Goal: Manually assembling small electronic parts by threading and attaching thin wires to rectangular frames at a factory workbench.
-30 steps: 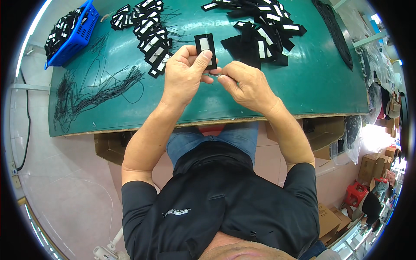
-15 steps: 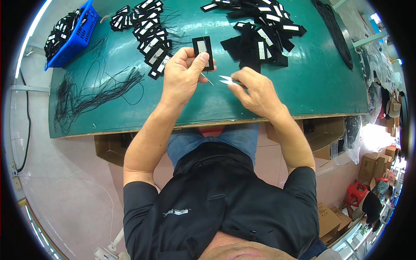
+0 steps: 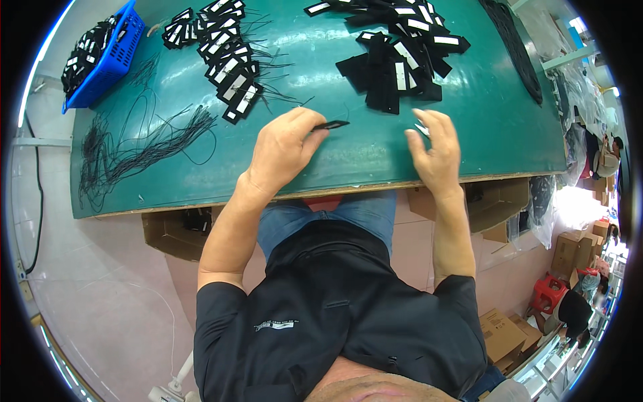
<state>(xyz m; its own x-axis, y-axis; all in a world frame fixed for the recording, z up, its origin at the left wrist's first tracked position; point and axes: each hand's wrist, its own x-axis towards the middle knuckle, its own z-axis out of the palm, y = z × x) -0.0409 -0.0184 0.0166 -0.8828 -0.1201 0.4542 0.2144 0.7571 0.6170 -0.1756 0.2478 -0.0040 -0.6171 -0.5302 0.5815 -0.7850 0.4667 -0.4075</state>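
Observation:
Over the table's near part, my left hand (image 3: 284, 144) pinches a black tag (image 3: 333, 124) between thumb and fingers. The tag is turned nearly edge-on, so its white label hardly shows. A thin dark cord end sticks up beside the fingers. Off to the right, my right hand (image 3: 437, 151) holds small thread snips (image 3: 422, 128), their pale blades showing between thumb and fingers; the rest of them is hidden and the fingers are slightly blurred. Beyond my left hand lie overlapping rows of tags (image 3: 228, 67) with white labels and cord ends.
A heap of black tags (image 3: 400, 67) lies farther back on the green table (image 3: 362, 161). Loose black cords (image 3: 147, 147) spread at the left, and a blue basket (image 3: 122, 57) full of tags stands at the far left. A black cord bundle (image 3: 516, 50) lies at the right.
The tag has tilted from facing up to nearly edge-on. My right hand has moved right with the snips, away from my left hand.

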